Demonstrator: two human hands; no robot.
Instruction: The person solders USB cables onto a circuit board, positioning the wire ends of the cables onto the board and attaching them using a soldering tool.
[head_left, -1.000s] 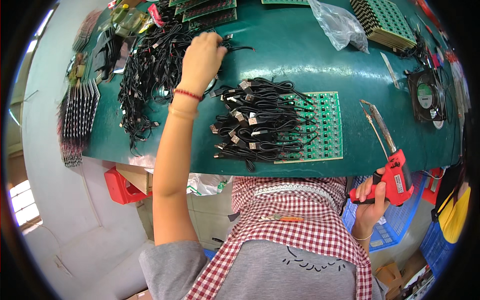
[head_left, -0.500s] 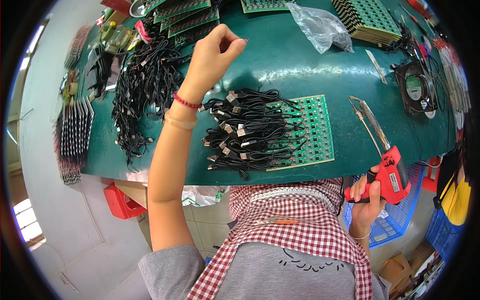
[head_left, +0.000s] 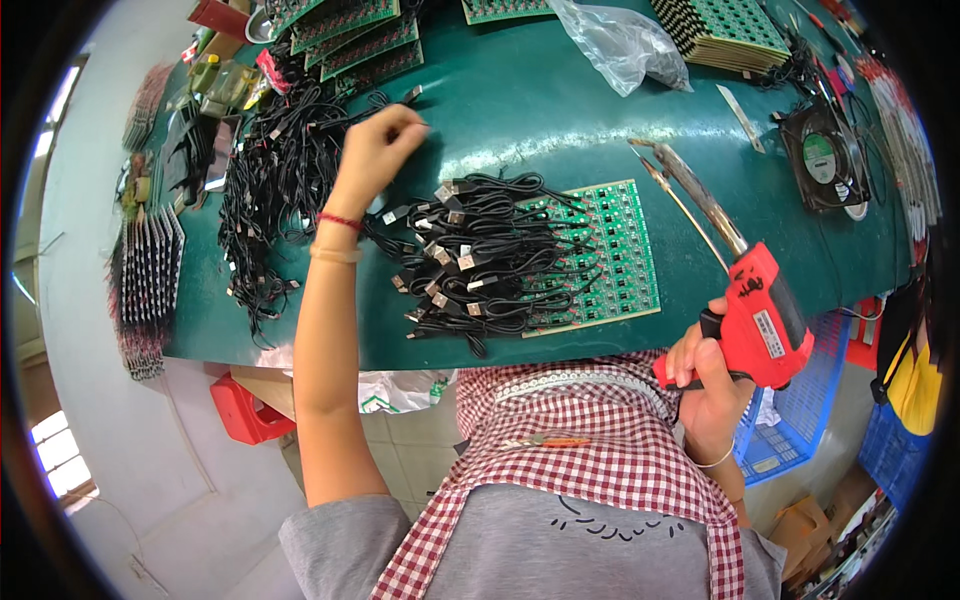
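Observation:
My left hand [head_left: 378,145] is over the table beside the heap of black USB cables [head_left: 285,160], its fingers curled together. Whatever they may pinch is too small or hidden to make out. A loose USB plug [head_left: 395,214] lies just below the wrist. In my right hand [head_left: 712,385] is a red soldering gun [head_left: 765,315], gripped by its handle, its metal tip pointing up and left over the table. Between the hands lies a green circuit board panel [head_left: 625,260], with bundled black USB cables [head_left: 480,260] covering its left part.
Stacked green boards [head_left: 720,35] and a clear plastic bag [head_left: 625,45] are at the back. A black fan [head_left: 822,160] stands at the right, near a metal ruler [head_left: 740,118]. More boards [head_left: 365,45] lie at the back left. A blue crate [head_left: 790,430] sits below the table's right edge.
My left hand has moved left and slightly down, toward the cable heap, its fingers still curled. The soldering gun in my right hand has shifted left and up, closer to the board.

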